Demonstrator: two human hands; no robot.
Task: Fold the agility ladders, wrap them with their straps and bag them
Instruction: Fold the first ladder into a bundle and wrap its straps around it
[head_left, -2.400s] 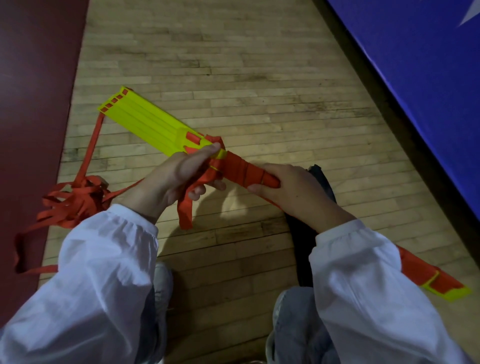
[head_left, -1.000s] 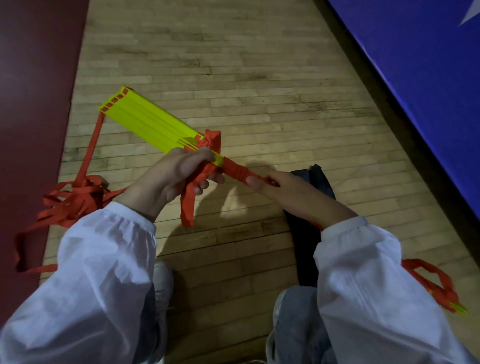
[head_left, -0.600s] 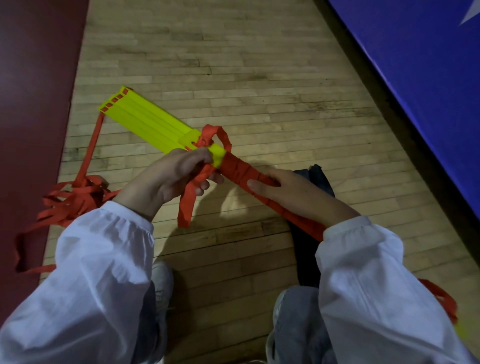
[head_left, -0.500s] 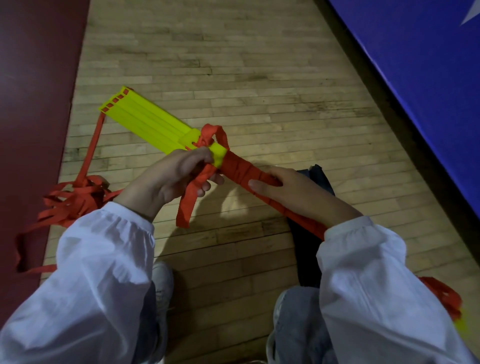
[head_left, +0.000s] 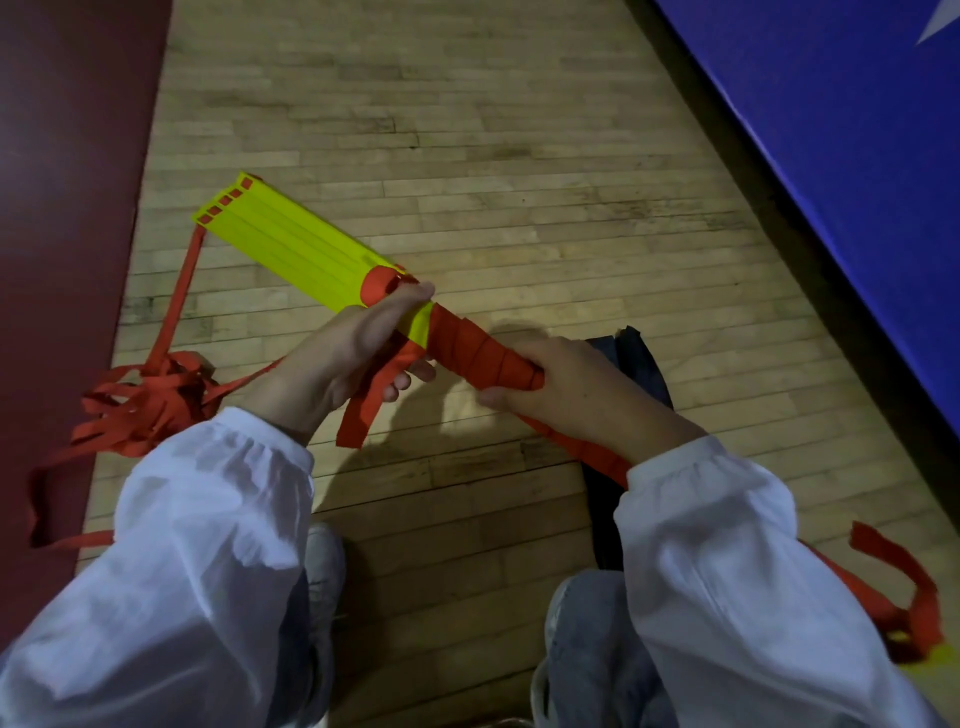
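Observation:
A bundle of yellow ladder rungs (head_left: 291, 244) is held slanted above the wooden floor, its far end pointing up-left. Red strap (head_left: 478, 353) is wound tightly round its near half. My left hand (head_left: 337, 358) presses the strap onto the rungs at the edge of the winding, thumb on top, with a loose strap end (head_left: 363, 410) hanging below it. My right hand (head_left: 566, 384) grips the wrapped part. The bundle's near end (head_left: 914, 618) with loose red strap shows behind my right sleeve.
A tangled heap of red strap (head_left: 140, 400) lies on the floor at the left, partly on the dark red mat (head_left: 67, 208). A dark bag (head_left: 639, 353) lies under my right arm. A blue padded wall (head_left: 841, 130) runs along the right.
The bundle has been turned in my hands and the strap loop that stood above the rungs is now laid flat under my left thumb. The loose strap at the near end has swung.

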